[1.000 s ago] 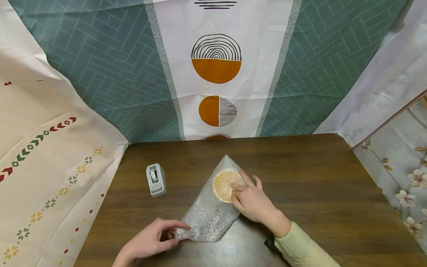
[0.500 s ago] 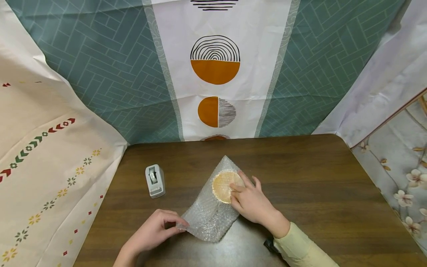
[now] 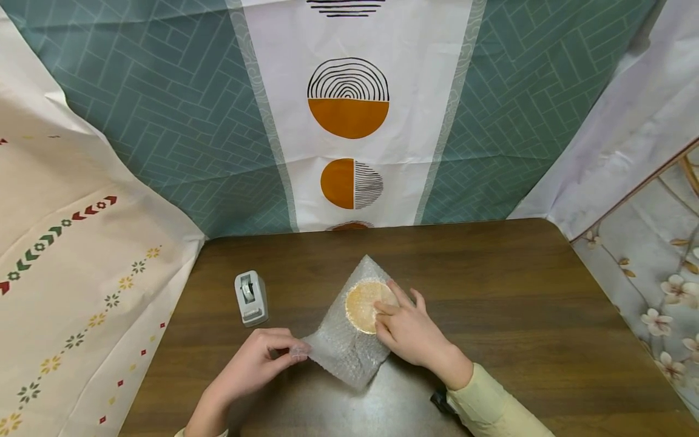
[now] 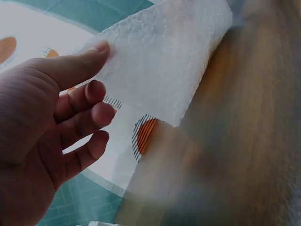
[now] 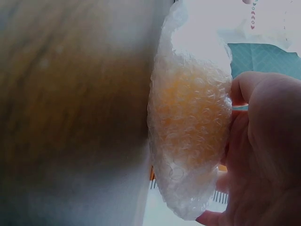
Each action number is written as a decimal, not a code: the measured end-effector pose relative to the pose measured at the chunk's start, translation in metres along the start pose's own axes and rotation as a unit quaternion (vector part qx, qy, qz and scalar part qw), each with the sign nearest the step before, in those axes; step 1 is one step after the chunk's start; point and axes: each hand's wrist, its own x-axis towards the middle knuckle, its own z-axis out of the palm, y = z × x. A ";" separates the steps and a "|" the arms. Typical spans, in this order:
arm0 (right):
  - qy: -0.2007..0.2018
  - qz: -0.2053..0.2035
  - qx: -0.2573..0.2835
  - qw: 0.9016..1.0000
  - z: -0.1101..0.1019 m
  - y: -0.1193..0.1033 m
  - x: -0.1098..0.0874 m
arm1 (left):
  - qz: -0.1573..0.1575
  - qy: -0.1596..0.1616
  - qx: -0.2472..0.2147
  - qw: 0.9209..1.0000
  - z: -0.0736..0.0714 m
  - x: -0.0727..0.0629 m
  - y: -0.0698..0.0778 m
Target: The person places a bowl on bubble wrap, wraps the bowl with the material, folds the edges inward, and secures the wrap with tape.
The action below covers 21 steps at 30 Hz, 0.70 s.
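Head view: we list one sheet of bubble wrap [image 3: 349,358] on the counter [image 3: 491,291], near the middle, lying aslant with one corner pointing to the far side. Within it, one round, flat-faced thing, pale orange [image 3: 361,303], showing through the film; its material we cannot tell.

Hands, two. Left hand [image 3: 256,364]: thumb and forefinger pinch the sheet's left corner, lifted off the counter; the other fingers curl loosely, holding nothing. Right hand [image 3: 412,331]: fingers spread and resting on the round thing's right side, over the wrap, not gripping.

Handling, in our judgement: the wrap is very light, soft and springy, rather slippery, best pinched at a corner or edge. The round thing looks stiff and may be fragile; we would steady it with flat fingers on its face, or hold it by the rim through the padding.

Also counted: one white tape dispenser [image 3: 251,298], upright, left of the wrap and apart from it, with one roll of tape [image 3: 247,290] seated in it.
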 end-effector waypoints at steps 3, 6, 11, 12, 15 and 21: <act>-0.003 0.002 0.003 1.000 0.000 0.001 0.000 | 0.007 0.014 0.016 1.000 0.000 0.009 0.002; -0.005 0.003 0.005 1.000 0.000 0.001 0.000 | 0.013 0.028 0.041 0.999 0.001 0.018 0.002; -0.008 0.002 0.008 1.000 -0.001 0.000 0.000 | 0.007 0.055 0.071 0.996 0.004 0.037 0.002; -0.009 0.002 0.008 1.000 -0.002 0.000 0.000 | 0.006 0.060 0.074 0.995 0.005 0.041 0.002; -0.014 0.001 0.011 1.000 -0.003 -0.001 0.000 | 0.003 0.070 0.071 0.995 0.009 0.054 0.002; -0.027 0.015 0.034 0.999 -0.002 0.000 0.000 | -0.003 0.092 0.062 0.994 0.018 0.081 0.002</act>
